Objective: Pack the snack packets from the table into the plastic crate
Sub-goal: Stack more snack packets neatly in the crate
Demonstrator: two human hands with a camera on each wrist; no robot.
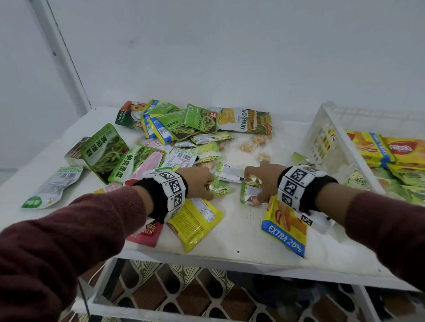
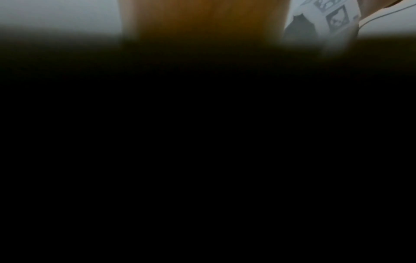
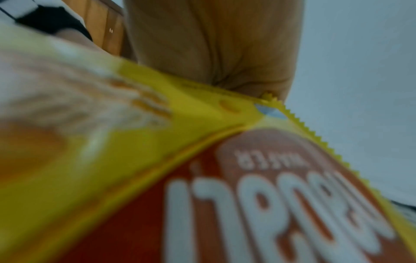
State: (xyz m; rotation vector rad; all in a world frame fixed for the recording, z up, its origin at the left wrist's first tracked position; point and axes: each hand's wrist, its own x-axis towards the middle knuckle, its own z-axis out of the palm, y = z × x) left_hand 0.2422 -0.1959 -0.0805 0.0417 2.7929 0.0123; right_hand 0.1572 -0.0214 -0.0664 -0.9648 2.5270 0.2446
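Gathering near the table's (image 1: 226, 256) front edge, our left hand (image 1: 197, 182) and right hand (image 1: 262, 180) each curl around small green packets (image 1: 250, 192), bunching several for the crate (image 1: 331, 132) at the right edge.

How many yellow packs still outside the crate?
2. Left yellow pack lies by the left hand; right yellow pack by the right hand. Others may hide in the pile.
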